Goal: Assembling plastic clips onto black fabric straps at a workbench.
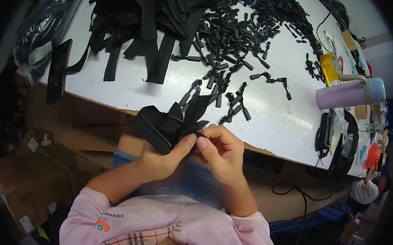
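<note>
Head view: L hand (pixel 164 162) + R hand (pixel 225 154) on blk zip tape (pixel 153 127), just off ctr twd 9 o'clock.
L thumb & fingers grip the tape, its folds fanning up twd 11 & 12; R thumb & index pinch a small dark bit (pixel 199 134) by it, too hidden to ID. On white table (pixel 278 119): blk strip pile (pixel 151 21) at 11, blk zip pulls (pixel 232 38) heaped 12–1, purple bottle (pixel 342 95) betw. 2 & 3.

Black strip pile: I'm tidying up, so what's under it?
White tabletop shows between the loose strips; whatever lies under the middle of the pile is covered.
</note>
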### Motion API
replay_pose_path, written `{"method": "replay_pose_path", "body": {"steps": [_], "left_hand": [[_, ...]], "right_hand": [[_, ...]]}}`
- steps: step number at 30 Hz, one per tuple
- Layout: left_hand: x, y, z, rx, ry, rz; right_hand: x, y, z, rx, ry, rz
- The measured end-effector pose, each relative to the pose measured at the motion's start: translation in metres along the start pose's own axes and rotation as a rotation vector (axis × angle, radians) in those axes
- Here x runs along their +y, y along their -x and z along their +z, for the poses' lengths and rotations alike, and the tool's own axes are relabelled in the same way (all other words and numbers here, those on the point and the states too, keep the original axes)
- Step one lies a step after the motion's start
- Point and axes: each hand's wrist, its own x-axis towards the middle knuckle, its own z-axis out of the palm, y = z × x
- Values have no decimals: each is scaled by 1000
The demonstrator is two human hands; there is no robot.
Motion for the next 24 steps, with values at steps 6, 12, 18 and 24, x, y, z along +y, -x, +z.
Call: {"method": "replay_pose_path", "body": {"steps": [6, 12, 18, 24], "left_hand": [[5, -4, -8, -100, -85, -31], [4, -6, -9, -114, -209, 23], [3, -5, -10, -69, -313, 106], [0, 0, -4, 105, -81, -32]], "right_hand": [[-4, -1, -1, -61, -96, 87], [8, 0, -4, 18, 352, -280], [-1, -5, 5, 158, 554, -512], [-13, -9, -4, -256, 590, -179]]}}
